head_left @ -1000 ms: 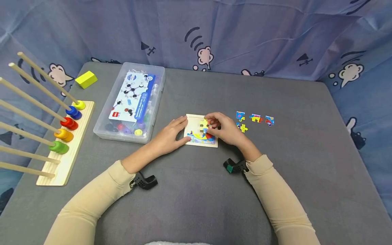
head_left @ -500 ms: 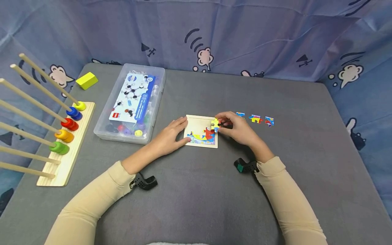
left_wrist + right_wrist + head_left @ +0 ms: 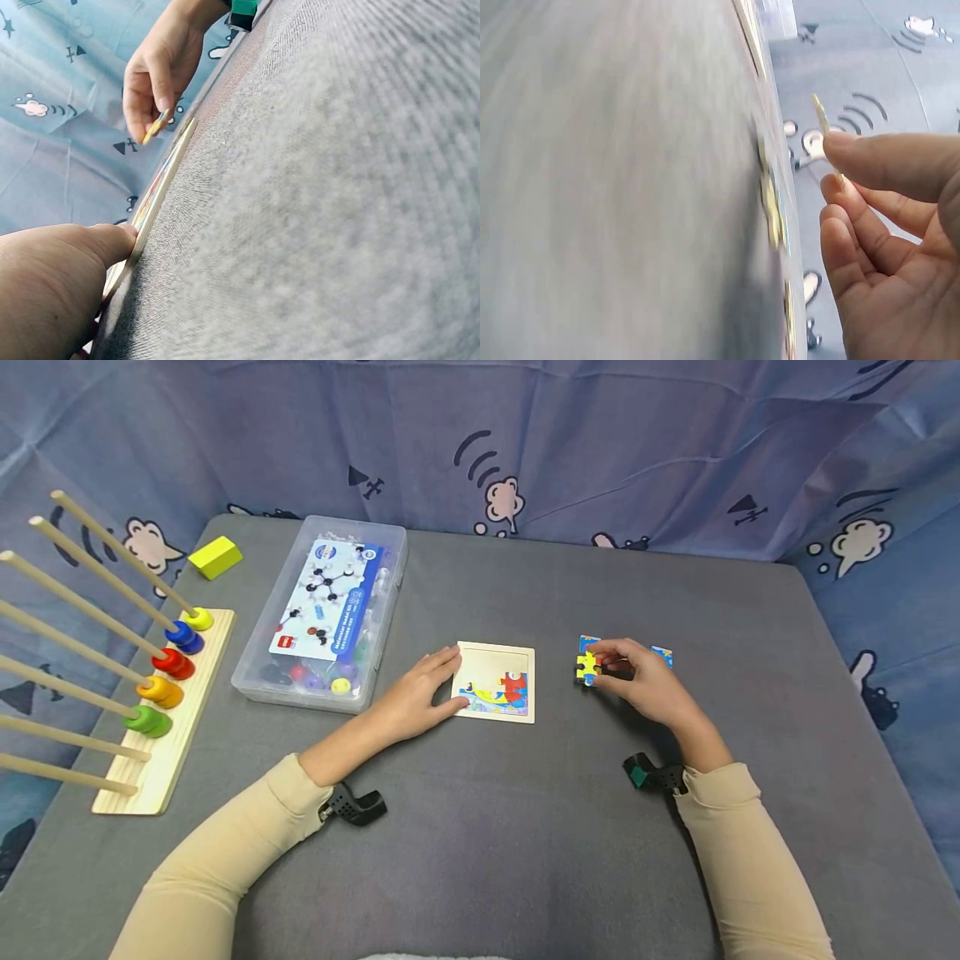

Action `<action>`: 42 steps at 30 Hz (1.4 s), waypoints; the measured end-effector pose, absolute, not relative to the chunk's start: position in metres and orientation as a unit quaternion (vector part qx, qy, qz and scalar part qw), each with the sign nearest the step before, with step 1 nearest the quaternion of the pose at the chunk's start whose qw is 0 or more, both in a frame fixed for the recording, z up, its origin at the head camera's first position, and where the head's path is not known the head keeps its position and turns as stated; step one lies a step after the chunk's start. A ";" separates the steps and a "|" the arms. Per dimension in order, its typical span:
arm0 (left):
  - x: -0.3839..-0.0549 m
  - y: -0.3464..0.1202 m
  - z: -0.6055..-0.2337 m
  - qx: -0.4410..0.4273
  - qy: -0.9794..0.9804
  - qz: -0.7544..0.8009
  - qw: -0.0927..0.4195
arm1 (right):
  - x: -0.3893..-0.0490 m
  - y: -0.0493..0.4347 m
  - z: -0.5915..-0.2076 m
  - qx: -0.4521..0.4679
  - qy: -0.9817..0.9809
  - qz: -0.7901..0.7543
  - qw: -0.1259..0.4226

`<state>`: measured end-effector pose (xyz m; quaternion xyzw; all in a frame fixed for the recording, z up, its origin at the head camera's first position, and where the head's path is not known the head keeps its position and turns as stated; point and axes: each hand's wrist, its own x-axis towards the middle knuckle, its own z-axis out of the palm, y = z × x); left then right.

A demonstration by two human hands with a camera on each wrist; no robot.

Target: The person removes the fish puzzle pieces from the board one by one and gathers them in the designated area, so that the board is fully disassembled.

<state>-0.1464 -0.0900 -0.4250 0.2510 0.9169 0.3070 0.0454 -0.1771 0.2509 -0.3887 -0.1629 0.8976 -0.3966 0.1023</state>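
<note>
My right hand pinches a yellow and blue jigsaw piece between thumb and fingers. In the right wrist view the piece appears edge-on, raised off the table. To its left lies a square wooden puzzle tray, its lower part filled with joined picture pieces in red, yellow and blue. My left hand rests at the tray's left side, fingers extended, thumb on the lower left edge. Loose jigsaw pieces lie by the right hand: a blue one behind the held piece and another partly covered by the hand.
A clear plastic box holding a molecular model kit lies left of the tray. Further left stands a wooden peg rack with coloured rings on tall rods. A yellow block sits near the back left. A patterned curtain hangs behind the table.
My right hand has moved right, carrying the yellow and blue jigsaw piece away from over the tray to beside the loose pieces. The left hand has stayed at the tray.
</note>
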 end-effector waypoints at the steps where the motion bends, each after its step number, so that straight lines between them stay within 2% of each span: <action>1: -0.146 -0.090 -0.425 0.251 0.917 0.307 0.046 | -0.176 0.255 -0.389 -0.161 0.900 -0.392 0.100; 11: -0.147 -0.091 -0.426 0.249 0.918 0.306 0.046 | -0.170 0.291 -0.395 -0.149 0.913 -0.374 0.074; 17: -0.146 -0.090 -0.426 0.252 0.917 0.307 0.044 | -0.168 0.304 -0.399 -0.131 0.914 -0.375 0.085; 42: -0.146 -0.090 -0.425 0.254 0.918 0.301 0.040 | -0.166 0.307 -0.409 -0.130 0.924 -0.350 0.079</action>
